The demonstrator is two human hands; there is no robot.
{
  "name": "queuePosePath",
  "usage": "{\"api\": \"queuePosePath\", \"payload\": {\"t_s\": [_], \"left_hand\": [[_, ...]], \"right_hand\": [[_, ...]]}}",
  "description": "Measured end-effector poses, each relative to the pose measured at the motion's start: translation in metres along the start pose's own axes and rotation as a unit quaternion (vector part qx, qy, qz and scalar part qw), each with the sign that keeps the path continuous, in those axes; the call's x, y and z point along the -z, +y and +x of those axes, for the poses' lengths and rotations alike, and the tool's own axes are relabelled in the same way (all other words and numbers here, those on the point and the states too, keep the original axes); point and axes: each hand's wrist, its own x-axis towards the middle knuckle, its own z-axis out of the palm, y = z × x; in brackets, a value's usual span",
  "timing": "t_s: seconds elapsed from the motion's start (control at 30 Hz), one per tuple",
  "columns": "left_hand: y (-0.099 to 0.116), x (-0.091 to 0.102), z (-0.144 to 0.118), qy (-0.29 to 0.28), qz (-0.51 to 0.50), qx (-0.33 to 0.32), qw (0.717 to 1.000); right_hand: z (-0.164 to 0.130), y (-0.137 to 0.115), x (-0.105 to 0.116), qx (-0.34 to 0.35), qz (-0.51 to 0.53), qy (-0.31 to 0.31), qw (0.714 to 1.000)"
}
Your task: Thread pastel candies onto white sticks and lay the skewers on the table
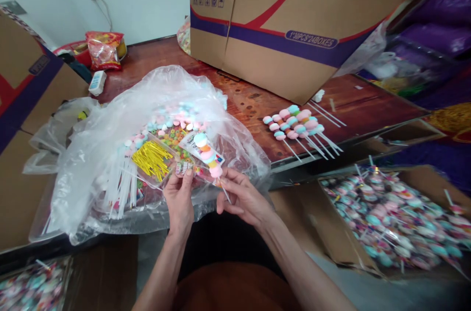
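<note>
My right hand (243, 195) is closed on the thin white stick of a marshmallow skewer (208, 156). Pink, white, blue and orange-yellow pieces are threaded on it, and it tilts up and to the left. Thumb and finger of my left hand (179, 198) pinch a small printed clear wrapper (184, 168), close beside the skewer's lower end. Just beyond my hands, yellow twist ties (151, 160) fill a clear tray. Behind them lie colourful ring-shaped candies (174, 137) and loose pastel marshmallows (183, 117). White sticks (121, 188) are bunched to the left.
A large clear plastic bag (243, 142) spreads under the supplies. Several marshmallow skewers (294, 122) lie at the table's right. A big cardboard box (265, 36) stands behind. On the lower right, an open carton (327, 237) holds wrapped skewers; another box (68, 272) sits lower left.
</note>
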Motion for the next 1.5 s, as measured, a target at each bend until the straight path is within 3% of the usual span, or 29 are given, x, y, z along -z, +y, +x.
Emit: {"api": "queuePosePath", "payload": {"t_s": [0.27,0.37,0.6,0.87,1.17,1.4,1.5], "left_hand": [[-0.004,0.008,0.000,-0.021,0.041,0.002,0.999],[0.001,0.004,0.001,-0.002,0.014,0.018,1.000],[0.016,-0.014,0.009,0.024,-0.076,0.074,0.994],[0.015,-0.026,0.017,0.034,-0.102,0.097,0.989],[0.009,-0.027,0.013,0.026,-0.089,0.084,0.992],[0.006,-0.027,0.012,0.036,-0.068,0.061,0.995],[0.004,-0.027,0.010,0.032,-0.040,0.029,0.998]], "right_hand": [[0.002,-0.003,0.004,0.013,-0.014,-0.008,1.000],[0.000,-0.010,0.004,0.014,-0.023,-0.001,1.000],[-0.035,-0.032,0.007,0.093,-0.125,0.097,0.983],[-0.079,-0.022,0.020,0.166,-0.349,0.199,0.901],[-0.087,-0.013,0.024,0.213,-0.483,0.199,0.826],[-0.089,-0.010,0.034,0.321,-0.607,0.204,0.698],[-0.090,-0.010,0.034,0.351,-0.636,0.201,0.657]]}}
